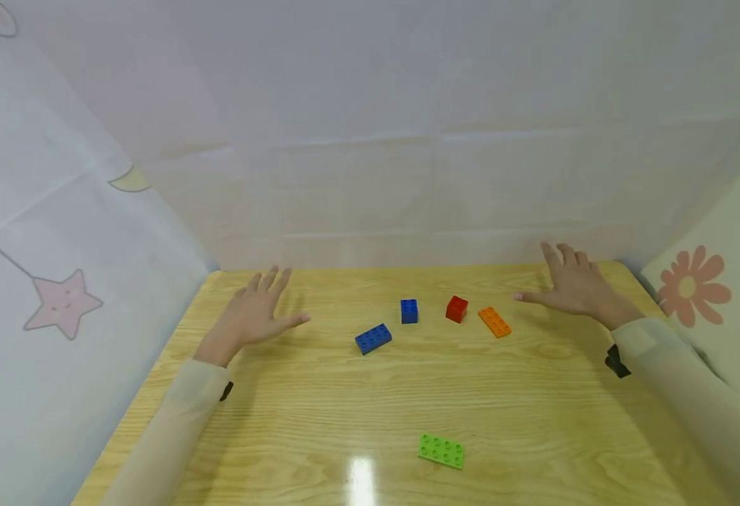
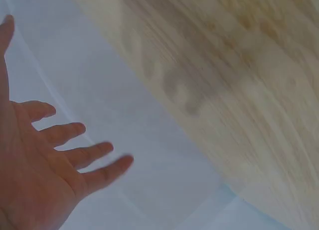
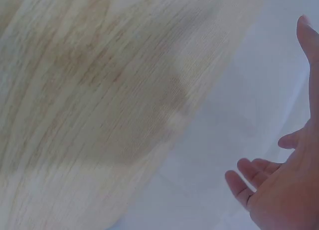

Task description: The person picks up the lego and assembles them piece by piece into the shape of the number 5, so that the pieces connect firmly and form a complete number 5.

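My left hand (image 1: pixel 252 315) is spread over the far left of the table, holding nothing; the left wrist view shows its palm and spread fingers (image 2: pixel 97 153). On the far right, my right hand (image 1: pixel 575 284) is likewise spread with nothing in it, nearest to a flat orange brick (image 1: pixel 494 322). Beside that brick sits a small red brick (image 1: pixel 457 309). A small blue brick (image 1: pixel 410 311) stands further left, and a longer blue brick (image 1: pixel 373 339) lies at an angle between it and my left hand. Nearer the front is a flat lime-green brick (image 1: pixel 442 450).
The bricks lie on a light wooden table (image 1: pixel 319 407) with rounded far corners. A pale cloth (image 1: pixel 357 190) hangs behind the table, and printed cloths with a pink star (image 1: pixel 64 303) and a flower (image 1: pixel 692 287) flank its sides.
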The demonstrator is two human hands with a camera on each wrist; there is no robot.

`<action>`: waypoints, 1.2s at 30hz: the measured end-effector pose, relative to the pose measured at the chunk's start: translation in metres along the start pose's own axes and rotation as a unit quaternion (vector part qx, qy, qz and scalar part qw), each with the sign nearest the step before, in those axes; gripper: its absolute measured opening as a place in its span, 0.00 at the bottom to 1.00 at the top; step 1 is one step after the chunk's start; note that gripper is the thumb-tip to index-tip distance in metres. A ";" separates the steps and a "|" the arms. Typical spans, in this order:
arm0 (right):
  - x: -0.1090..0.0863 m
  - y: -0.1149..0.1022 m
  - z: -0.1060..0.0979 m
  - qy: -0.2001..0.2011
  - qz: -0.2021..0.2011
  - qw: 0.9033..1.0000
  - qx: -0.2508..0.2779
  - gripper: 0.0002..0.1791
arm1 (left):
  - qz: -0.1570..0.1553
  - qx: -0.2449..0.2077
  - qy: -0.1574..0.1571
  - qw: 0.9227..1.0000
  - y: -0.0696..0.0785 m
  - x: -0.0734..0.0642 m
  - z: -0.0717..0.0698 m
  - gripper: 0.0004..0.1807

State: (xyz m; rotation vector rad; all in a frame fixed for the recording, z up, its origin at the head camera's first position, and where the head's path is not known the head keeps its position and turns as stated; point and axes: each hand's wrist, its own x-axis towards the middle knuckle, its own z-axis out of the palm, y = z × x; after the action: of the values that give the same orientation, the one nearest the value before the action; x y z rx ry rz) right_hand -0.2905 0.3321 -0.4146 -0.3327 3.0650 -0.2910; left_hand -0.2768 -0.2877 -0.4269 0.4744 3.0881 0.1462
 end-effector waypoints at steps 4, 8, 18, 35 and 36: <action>-0.004 -0.003 0.002 0.008 -0.014 1.000 0.026 0.69 | 0.043 -0.048 0.012 0.998 0.014 -0.009 0.000 0.54; -0.008 -0.009 0.005 0.004 -0.027 0.998 0.065 0.63 | 0.093 -0.081 0.036 0.992 0.036 -0.017 0.002 0.33; -0.016 -0.044 0.018 -0.006 -0.091 0.988 0.126 0.40 | 0.198 -0.113 0.046 0.973 0.085 -0.025 0.001 0.13; -0.021 -0.094 0.023 -0.005 -0.120 0.973 0.197 0.32 | 0.279 -0.194 -0.026 0.940 0.147 -0.041 0.008 0.13; -0.020 -0.095 0.025 -0.006 -0.119 0.972 0.202 0.33 | 0.281 -0.200 -0.029 0.938 0.149 -0.042 0.010 0.14</action>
State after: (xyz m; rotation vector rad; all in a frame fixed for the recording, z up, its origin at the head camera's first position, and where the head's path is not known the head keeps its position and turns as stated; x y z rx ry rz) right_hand -0.2493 0.2407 -0.4207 -0.6684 2.8541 -0.8986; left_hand -0.1923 -0.1580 -0.4224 1.2766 2.6577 0.7268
